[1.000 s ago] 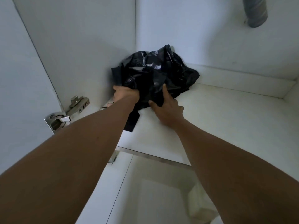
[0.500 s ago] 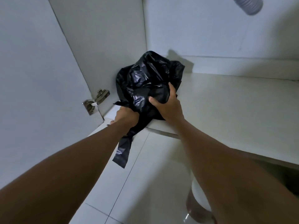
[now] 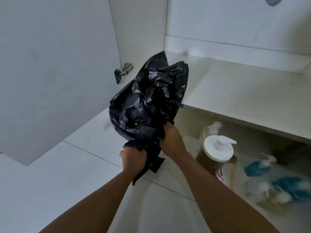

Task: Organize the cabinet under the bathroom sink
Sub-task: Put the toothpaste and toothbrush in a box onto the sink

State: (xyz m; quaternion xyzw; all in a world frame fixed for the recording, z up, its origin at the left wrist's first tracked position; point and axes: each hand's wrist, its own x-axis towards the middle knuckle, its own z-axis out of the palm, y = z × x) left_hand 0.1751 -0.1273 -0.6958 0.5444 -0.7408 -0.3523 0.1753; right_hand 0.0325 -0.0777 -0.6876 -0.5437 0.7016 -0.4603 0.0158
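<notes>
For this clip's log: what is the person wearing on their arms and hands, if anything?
Nothing visible. The left hand and right hand are ungloved, and both forearms are bare to the frame edge: no sleeves, watch, bracelets or rings show.

White floor tiles (image 3: 50, 182), grey pipe end (image 3: 273, 0) at top edge

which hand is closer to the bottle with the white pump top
Right. The right hand grips the black bag just left of the pump bottle; the left hand grips the bag farther left, beyond the right hand.
</notes>
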